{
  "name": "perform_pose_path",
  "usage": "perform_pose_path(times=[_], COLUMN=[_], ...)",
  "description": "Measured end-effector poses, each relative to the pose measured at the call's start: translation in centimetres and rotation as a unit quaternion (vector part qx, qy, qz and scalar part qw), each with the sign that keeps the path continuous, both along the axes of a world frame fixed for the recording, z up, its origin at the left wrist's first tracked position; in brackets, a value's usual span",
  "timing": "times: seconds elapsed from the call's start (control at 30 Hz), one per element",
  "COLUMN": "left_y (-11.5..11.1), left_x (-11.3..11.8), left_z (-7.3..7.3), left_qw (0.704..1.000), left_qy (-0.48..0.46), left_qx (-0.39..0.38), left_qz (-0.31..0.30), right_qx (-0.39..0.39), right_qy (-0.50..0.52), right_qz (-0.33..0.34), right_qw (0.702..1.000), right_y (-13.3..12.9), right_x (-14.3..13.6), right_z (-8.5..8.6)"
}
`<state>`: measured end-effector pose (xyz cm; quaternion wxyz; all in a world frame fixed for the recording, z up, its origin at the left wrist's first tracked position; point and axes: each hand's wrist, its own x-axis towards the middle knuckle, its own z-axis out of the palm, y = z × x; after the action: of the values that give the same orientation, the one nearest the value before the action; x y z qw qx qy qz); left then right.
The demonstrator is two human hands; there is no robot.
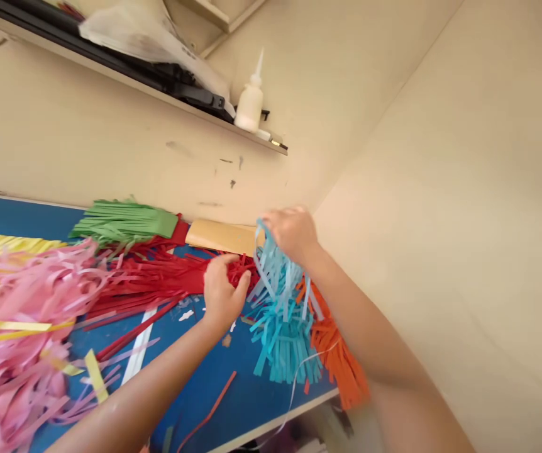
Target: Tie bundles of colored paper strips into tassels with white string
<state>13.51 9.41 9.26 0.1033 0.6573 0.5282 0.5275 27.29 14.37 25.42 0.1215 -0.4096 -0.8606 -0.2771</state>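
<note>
My right hand is raised near the wall, closed on the top of a light blue paper fringe whose strips hang down. Beneath it lies a brighter blue fringe, with an orange fringe beside it, partly behind my right forearm. My left hand is at the right end of the red paper fringe, thumb and fingers apart. Some red strips show in the gap between them, and its other fingers are hidden.
Green fringe, a folded tan paper and a pink strip heap lie on the blue table. A thin white string crosses the table's front edge. Above, a wall shelf bears a white bottle and plastic bag.
</note>
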Motion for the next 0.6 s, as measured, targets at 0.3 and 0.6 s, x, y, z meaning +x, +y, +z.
perform_pose_path(times=[0.3, 0.6], left_y=[-2.6, -6.1], left_x=[-7.6, -11.6], left_z=[4.1, 1.9], left_qw=[0.982, 0.984], left_qy=[0.128, 0.161], left_qx=[-0.021, 0.044], left_qz=[-0.139, -0.07], right_qx=[-0.089, -0.321], right_qy=[-0.138, 0.474], right_qz=[0.229, 0.116], right_qw=[0.959, 0.812], right_y=[-5.7, -17.9], right_x=[-5.8, -9.0], right_z=[-4.4, -13.0])
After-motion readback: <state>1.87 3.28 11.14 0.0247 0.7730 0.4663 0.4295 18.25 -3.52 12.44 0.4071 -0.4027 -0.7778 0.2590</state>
